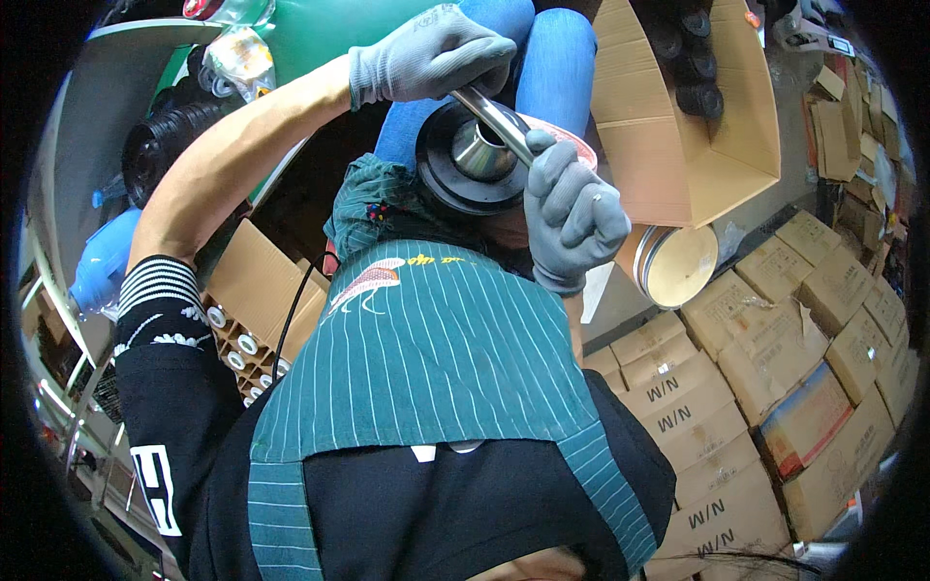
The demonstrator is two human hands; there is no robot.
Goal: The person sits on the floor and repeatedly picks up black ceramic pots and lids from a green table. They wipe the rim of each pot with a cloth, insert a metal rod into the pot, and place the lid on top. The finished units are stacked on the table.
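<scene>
A shiny metal bar point(499, 123) slants down to the right between my two grey-gloved hands. My left hand point(431, 56) is closed around its upper end. My right hand point(573, 211) grips its lower end, with the fingers curled and the thumb along the bar. Just under the bar, a round black disc-shaped part point(438, 179) with a silver metal collar point(475, 158) at its centre lies at my lap, over the blue trouser legs point(555, 68). Whether the bar touches the collar, I cannot tell.
An open cardboard box point(639, 136) at the upper right holds several black round parts point(699, 100). Below it stands a round drum point(683, 266). Stacked cartons point(756, 339) fill the right side. At left are a divided box with white-topped items point(247, 344) and stacked black discs point(160, 145).
</scene>
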